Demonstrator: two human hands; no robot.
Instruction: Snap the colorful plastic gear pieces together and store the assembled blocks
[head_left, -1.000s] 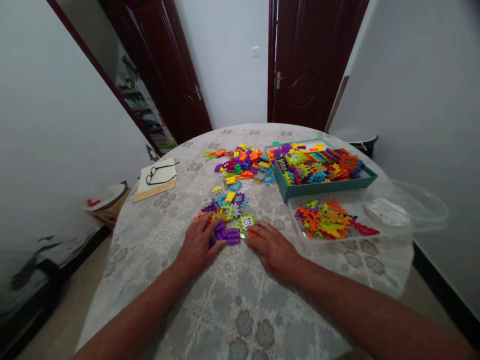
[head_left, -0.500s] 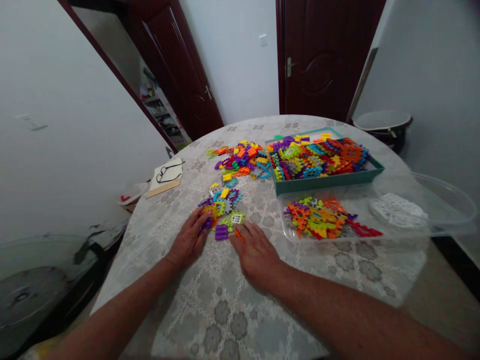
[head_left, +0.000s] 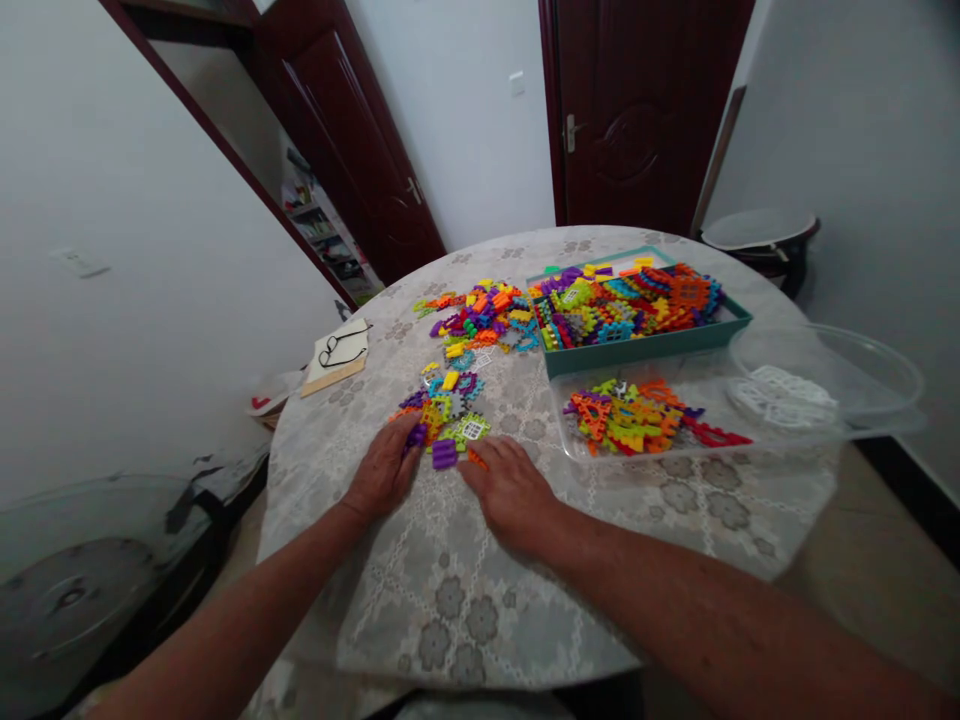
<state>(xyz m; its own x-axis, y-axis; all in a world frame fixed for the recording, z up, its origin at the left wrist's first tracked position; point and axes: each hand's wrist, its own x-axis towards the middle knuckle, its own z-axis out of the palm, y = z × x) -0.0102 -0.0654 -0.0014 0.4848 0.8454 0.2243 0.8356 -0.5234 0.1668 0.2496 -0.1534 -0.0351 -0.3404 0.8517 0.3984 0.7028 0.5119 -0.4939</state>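
Note:
On the tablecloth, a small cluster of colourful plastic interlocking building pieces (head_left: 452, 405) lies in front of my hands. At its left edge, my left hand (head_left: 382, 465) has a purple building piece (head_left: 416, 435) between thumb and fingers. My right hand (head_left: 514, 490) rests at the near right of the cluster, its thumb and fingertips closed around an orange building piece (head_left: 477, 458), mostly covered. Between the hands lie a ridged purple piece (head_left: 444, 454) and a lime-green piece with a white window grid (head_left: 472, 430).
Farther back is a larger heap of mixed pieces (head_left: 487, 315). To the right stand a teal-rimmed box (head_left: 645, 352) full of pieces and a clear plastic tray (head_left: 566, 440) with more pieces and white parts (head_left: 784, 397). Eyeglasses (head_left: 341, 347) lie on a pad at the left.
The view has shifted slightly, showing the table's near edge. My left hand has drawn back a little from the cluster, with the purple piece now showing at its fingers. My right hand is nearly still.

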